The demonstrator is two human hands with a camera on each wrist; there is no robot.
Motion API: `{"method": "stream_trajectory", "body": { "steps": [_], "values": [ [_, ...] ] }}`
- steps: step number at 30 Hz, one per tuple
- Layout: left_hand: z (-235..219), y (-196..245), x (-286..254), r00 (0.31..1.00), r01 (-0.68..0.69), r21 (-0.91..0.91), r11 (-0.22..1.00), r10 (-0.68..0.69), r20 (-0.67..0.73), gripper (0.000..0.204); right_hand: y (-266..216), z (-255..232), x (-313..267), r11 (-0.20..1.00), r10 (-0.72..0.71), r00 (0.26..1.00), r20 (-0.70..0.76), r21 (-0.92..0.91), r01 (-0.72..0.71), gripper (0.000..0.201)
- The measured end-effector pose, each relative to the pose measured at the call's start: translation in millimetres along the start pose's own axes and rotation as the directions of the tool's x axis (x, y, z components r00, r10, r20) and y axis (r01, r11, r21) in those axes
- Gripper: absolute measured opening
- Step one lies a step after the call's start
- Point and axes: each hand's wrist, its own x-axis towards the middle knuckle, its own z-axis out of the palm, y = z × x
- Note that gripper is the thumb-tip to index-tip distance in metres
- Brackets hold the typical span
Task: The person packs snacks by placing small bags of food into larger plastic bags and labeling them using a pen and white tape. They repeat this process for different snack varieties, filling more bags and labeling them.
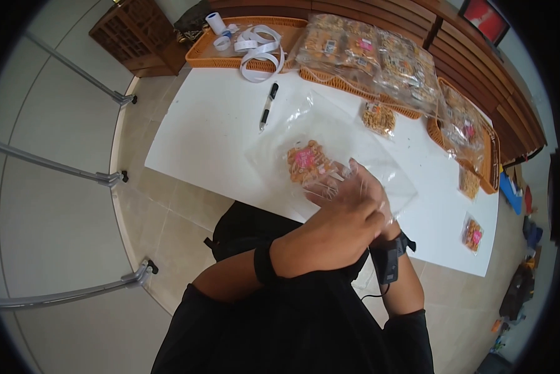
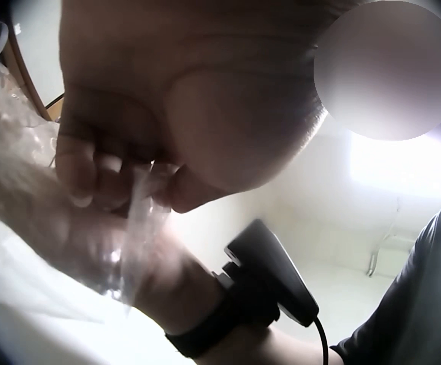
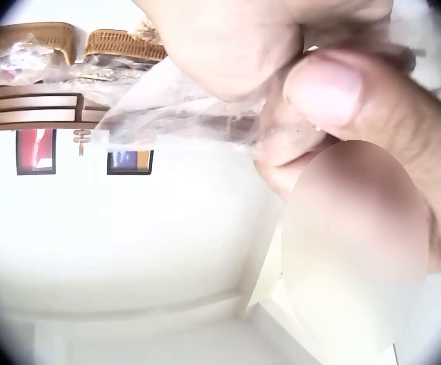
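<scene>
A small clear packet of brown snacks with a pink label (image 1: 306, 158) shows over a large clear plastic bag (image 1: 395, 181) above the white table. My left hand (image 1: 330, 234) crosses over my right forearm and pinches the bag's film near the right wrist; the left wrist view shows the gathered film (image 2: 141, 220) at its fingertips. My right hand (image 1: 353, 187) shows through the film, its fingers beside the packet. I cannot tell whether they grip it. In the right wrist view, a thumb (image 3: 327, 91) presses close against the other hand.
Behind stand wicker baskets with bagged snacks (image 1: 367, 50) and a tray (image 1: 199, 53) holding white ribbon (image 1: 261, 47). A pen (image 1: 268, 107) and snack packets (image 1: 378, 118) lie on the white table (image 1: 205, 112). Another packet (image 1: 472, 234) is near its right edge.
</scene>
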Motion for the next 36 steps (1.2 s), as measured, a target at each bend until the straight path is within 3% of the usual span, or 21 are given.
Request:
{"method": "stream_trajectory", "body": {
  "steps": [2, 5, 6, 10, 12, 14, 17, 20, 21, 22, 23, 24, 25, 26, 27, 28, 29, 32, 35, 36],
  "values": [
    [-5, -2, -4, 0.998, -0.004, 0.011, 1.0, 0.003, 0.06, 0.015, -2, 12, 20, 0.994, 0.092, 0.996, 0.021, -0.053, -0.091, 0.048],
    [-19, -17, -12, 0.994, 0.101, -0.009, 0.995, -0.101, 0.041, 0.012, 3, 6, 63, 0.995, 0.065, 0.995, -0.075, -0.073, -0.071, 0.053],
    [-25, -19, -15, 0.984, 0.172, -0.035, 0.985, -0.17, 0.055, 0.01, 5, 9, 58, 0.986, -0.025, 0.999, 0.036, -0.162, 0.03, 0.054],
    [-30, -28, -24, 0.984, 0.176, -0.048, 0.983, -0.177, -0.016, 0.008, -5, 7, 29, 0.959, 0.012, 1.0, 0.011, -0.283, -0.008, 0.054],
    [-30, -33, -23, 0.983, 0.185, -0.064, 0.981, -0.186, 0.0, 0.008, -13, -8, -11, 0.906, -0.028, 0.999, 0.039, -0.421, 0.041, 0.054],
    [-29, -35, -21, 0.98, 0.199, -0.087, 0.976, -0.195, 0.043, 0.008, -23, -8, -47, 0.894, 0.012, 1.0, -0.006, -0.448, -0.013, 0.043],
    [-25, -33, -15, 0.973, 0.212, -0.108, 0.971, -0.199, 0.119, 0.009, -57, -27, -94, 0.606, 0.205, 0.977, 0.061, -0.791, -0.078, 0.034],
    [-23, -29, -10, 0.973, 0.194, -0.083, 0.977, -0.181, 0.143, 0.011, -100, -42, -114, 0.171, 0.102, 0.994, -0.044, -0.983, -0.062, 0.03],
    [-24, -28, -10, 0.972, 0.19, -0.07, 0.979, -0.177, 0.155, 0.011, -113, -42, -112, 0.281, -0.032, 0.993, -0.115, -0.954, -0.102, 0.029],
    [-26, -27, -10, 0.971, 0.183, -0.054, 0.982, -0.171, 0.168, 0.011, -127, -38, -103, 0.324, -0.172, 0.98, -0.1, -0.945, -0.04, 0.025],
    [-28, -27, -9, 0.969, 0.176, -0.041, 0.984, -0.166, 0.184, 0.011, -139, -38, -87, 0.217, -0.308, 0.951, -0.039, -0.976, 0.03, 0.023],
    [-29, -27, -9, 0.967, 0.169, -0.026, 0.985, -0.16, 0.2, 0.011, -149, -38, -66, -0.092, -0.414, 0.908, 0.056, -0.996, 0.02, 0.029],
    [-30, -26, -9, 0.964, 0.163, -0.01, 0.987, -0.157, 0.213, 0.011, -152, -44, -46, -0.237, -0.507, 0.852, 0.133, -0.971, 0.01, 0.044],
    [-29, -25, -11, 0.96, 0.15, 0.012, 0.989, -0.149, 0.237, 0.011, -158, -50, -23, -0.491, -0.486, 0.8, 0.351, -0.867, 0.082, 0.06],
    [-28, -25, -14, 0.954, 0.143, 0.033, 0.989, -0.147, 0.26, 0.01, -160, -50, -2, -0.631, -0.428, 0.772, 0.471, -0.767, 0.118, 0.07],
    [-28, -25, -17, 0.948, 0.14, 0.053, 0.989, -0.15, 0.282, 0.01, -156, -43, 12, -0.718, -0.404, 0.768, 0.497, -0.693, 0.071, 0.072],
    [-28, -25, -20, 0.941, 0.149, 0.063, 0.987, -0.161, 0.298, 0.01, -152, -39, 23, -0.791, -0.375, 0.77, 0.517, -0.611, 0.025, 0.075],
    [-20, -23, -28, 0.925, 0.177, 0.086, 0.98, -0.196, 0.326, 0.011, -151, -47, 34, -0.818, -0.387, 0.746, 0.542, -0.575, -0.007, 0.075],
    [-7, -27, -27, 0.933, 0.19, 0.124, 0.974, -0.219, 0.287, 0.011, -148, -48, 18, -0.794, -0.47, 0.781, 0.411, -0.583, -0.171, 0.073],
    [-5, -28, -23, 0.934, 0.211, 0.129, 0.969, -0.239, 0.265, 0.011, -145, -52, 9, -0.834, -0.459, 0.766, 0.45, -0.514, -0.198, 0.067]
  ]
}}
